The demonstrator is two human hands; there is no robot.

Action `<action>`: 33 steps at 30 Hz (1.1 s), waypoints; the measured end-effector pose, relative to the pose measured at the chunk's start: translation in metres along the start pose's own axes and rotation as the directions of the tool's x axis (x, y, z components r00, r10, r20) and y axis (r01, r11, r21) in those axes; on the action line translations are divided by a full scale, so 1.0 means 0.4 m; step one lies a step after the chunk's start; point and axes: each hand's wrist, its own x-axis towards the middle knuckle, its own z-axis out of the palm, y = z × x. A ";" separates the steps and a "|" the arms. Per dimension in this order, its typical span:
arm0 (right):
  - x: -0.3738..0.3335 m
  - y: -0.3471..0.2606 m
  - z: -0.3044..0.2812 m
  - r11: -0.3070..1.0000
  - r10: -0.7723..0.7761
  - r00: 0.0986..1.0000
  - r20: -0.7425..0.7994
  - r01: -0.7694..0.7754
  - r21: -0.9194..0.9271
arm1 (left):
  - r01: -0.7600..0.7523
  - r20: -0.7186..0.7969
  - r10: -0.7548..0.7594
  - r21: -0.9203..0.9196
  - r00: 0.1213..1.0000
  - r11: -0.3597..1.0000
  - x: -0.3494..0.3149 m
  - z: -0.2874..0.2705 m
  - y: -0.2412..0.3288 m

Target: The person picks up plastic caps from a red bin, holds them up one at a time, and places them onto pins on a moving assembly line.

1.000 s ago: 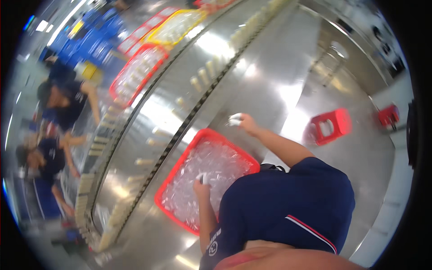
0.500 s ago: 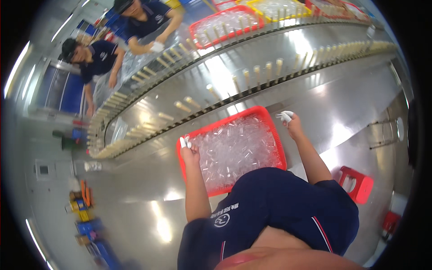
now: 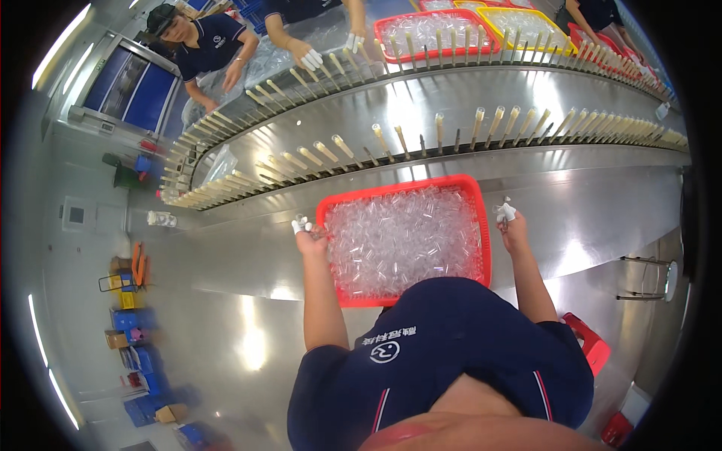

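Observation:
White finger covers sit on fingertips of both hands. My left hand (image 3: pixel 311 239) is at the left rim of a red basket (image 3: pixel 486 248), its fingers curled around small clear tubes, partly hidden. Beyond the basket's right rim, my right hand (image 3: pixel 513 231) is raised with its fingers closed on small clear pieces that look like the same tubes. A heap of short clear tubes (image 3: pixel 406 240) fills the basket in front of my body. Past it runs a curved row of upright pale pegs (image 3: pixel 474 128), several topped with clear tubes.
The peg line (image 3: pixel 259 98) loops back along the far side of the metal table (image 3: pixel 587 203). Across it, a co-worker's covered fingers (image 3: pixel 308 59) reach toward the pegs; another person (image 3: pixel 210 45) stands left. More red and yellow baskets (image 3: pixel 519 13) lie behind. A red stool (image 3: pixel 587 342) stands at right.
My view has turned and levelled, so the basket and pegs sit differently in it. Both hands remain beside the basket, fingers closed. The co-worker's hands have come to the far pegs.

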 end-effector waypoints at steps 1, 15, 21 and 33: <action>-0.001 0.013 0.003 0.999 0.029 0.999 0.027 -0.029 -0.015 | 0.036 0.012 -0.036 -0.007 0.999 0.999 0.006 -0.015 -0.009; -0.137 0.112 0.250 0.864 0.240 0.880 0.410 -0.001 -0.503 | 0.418 -0.066 -0.414 0.064 0.908 0.906 -0.074 -0.086 -0.209; -0.192 0.108 0.304 0.803 0.229 0.853 0.470 0.107 -0.586 | 0.514 -0.031 -0.519 0.203 0.854 0.833 -0.129 -0.074 -0.224; -0.205 0.082 0.534 0.900 0.190 0.764 0.617 0.116 -0.420 | 0.389 0.100 -0.427 0.269 0.899 0.881 -0.083 -0.074 -0.117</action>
